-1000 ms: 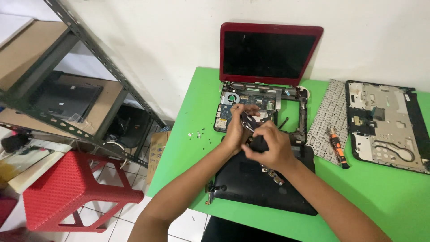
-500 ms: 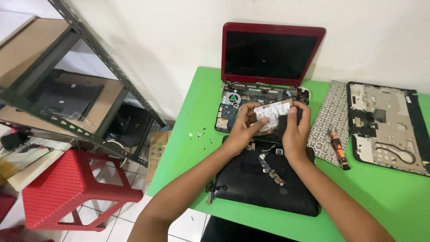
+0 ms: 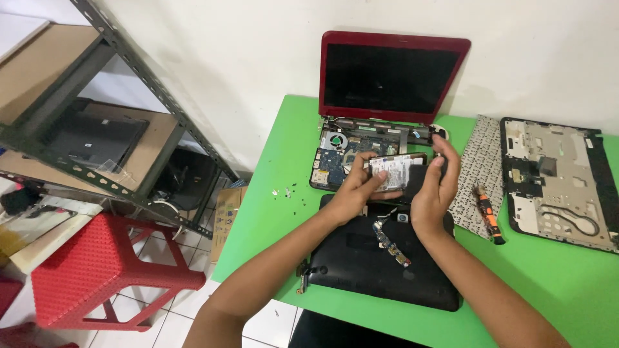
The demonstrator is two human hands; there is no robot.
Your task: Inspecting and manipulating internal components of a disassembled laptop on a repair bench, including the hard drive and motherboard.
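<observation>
Both hands, left hand (image 3: 353, 193) and right hand (image 3: 433, 192), gripped a silver hard drive (image 3: 392, 171) by its ends above the opened red laptop (image 3: 377, 138) near the green table's (image 3: 277, 219) back edge.

I saw one screen, the dark laptop screen (image 3: 391, 77) in its red frame, standing upright against the wall at the back of the green table (image 3: 567, 283). The flat drive (image 3: 394, 173) held between my hands carried a white rectangular label facing up. A small brownish cardboard box (image 3: 225, 212) stood on the floor beside the table's left edge.
</observation>
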